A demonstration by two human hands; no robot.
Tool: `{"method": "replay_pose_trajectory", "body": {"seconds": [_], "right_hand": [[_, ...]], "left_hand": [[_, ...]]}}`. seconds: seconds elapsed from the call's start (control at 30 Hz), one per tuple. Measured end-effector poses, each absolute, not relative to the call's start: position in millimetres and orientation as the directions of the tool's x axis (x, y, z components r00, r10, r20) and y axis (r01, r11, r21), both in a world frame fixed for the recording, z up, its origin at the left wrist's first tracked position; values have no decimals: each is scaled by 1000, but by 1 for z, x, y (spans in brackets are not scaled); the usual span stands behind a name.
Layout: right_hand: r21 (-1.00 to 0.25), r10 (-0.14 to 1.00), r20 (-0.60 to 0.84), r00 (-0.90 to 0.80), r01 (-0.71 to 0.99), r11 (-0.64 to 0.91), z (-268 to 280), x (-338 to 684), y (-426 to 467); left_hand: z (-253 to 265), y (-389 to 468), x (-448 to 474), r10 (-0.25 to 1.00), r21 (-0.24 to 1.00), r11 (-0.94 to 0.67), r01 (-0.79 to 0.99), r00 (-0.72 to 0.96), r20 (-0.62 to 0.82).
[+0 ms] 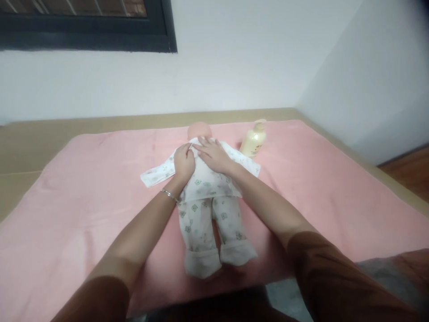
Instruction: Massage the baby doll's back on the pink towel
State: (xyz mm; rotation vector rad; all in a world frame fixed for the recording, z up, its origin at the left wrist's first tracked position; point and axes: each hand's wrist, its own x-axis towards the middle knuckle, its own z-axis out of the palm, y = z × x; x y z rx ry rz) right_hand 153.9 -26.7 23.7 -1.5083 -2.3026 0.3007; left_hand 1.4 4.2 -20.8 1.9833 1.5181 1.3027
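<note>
Head view: our left hand [184, 164] and right hand [215, 155] on the upper torso of a baby doll [199, 129] lying on a pink blanket [110, 188].

We see the right hand open, fingers spread flat on the printed white top [205, 182], likely steadying or smoothing it; the left is part-curled near the collar, and we can't tell if it grips cloth. The doll lies head away, printed trousers [197, 219] toward us, probably so both hands reach its torso. The pump bottle [254, 139] stands just beside the right-side sleeve, seemingly for easy reach.
</note>
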Motion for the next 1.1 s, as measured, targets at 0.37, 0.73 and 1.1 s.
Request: {"method": "replay_pose_trajectory", "body": {"seconds": [0.37,0.73,1.1], "right_hand": [[-185,926,227,-303,920,346,21,125,-58],[-383,949,176,-263,869,312,19,161,-15],[-228,919,214,-331,898,376,23,123,-49]], "left_hand": [[-22,5,1,892,726,-364,584,-5,451],[-22,4,2,887,711,-374,595,5,462],[-25,8,-1,882,711,-399,578,30,471]]}}
